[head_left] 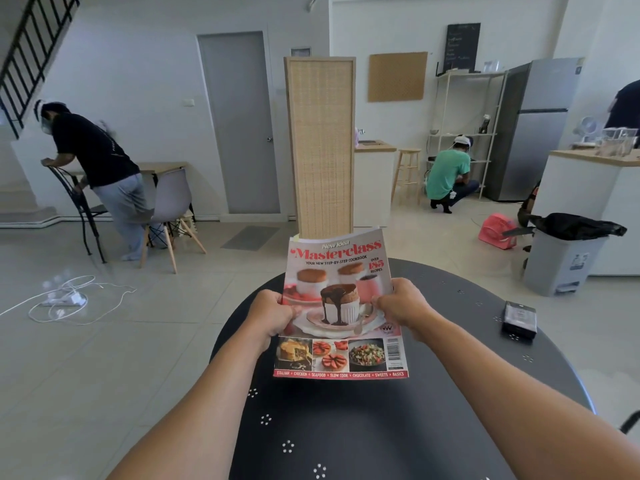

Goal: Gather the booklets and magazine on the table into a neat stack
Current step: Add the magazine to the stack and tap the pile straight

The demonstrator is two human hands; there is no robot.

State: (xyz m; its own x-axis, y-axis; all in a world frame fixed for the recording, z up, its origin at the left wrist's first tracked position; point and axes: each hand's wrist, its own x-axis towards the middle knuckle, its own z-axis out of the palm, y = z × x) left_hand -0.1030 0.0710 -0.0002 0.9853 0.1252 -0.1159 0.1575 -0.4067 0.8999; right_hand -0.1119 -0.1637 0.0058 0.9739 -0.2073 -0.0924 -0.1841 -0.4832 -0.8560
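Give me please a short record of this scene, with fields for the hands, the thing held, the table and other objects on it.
left hand: grips left edge of the magazine
right hand: grips its right edge
magazine: cookbook cover facing up, other pages or booklets visible behind its top edge
table: dark, round, small white dot patterns
other object: black box on the table's right side

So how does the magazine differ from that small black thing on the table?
The magazine is large, colourful and printed with food photos; the black box is small, dark and plain. The magazine is held up at both side edges by the left hand and right hand; the box lies flat, untouched, toward the right edge. Both are over the dark round table.
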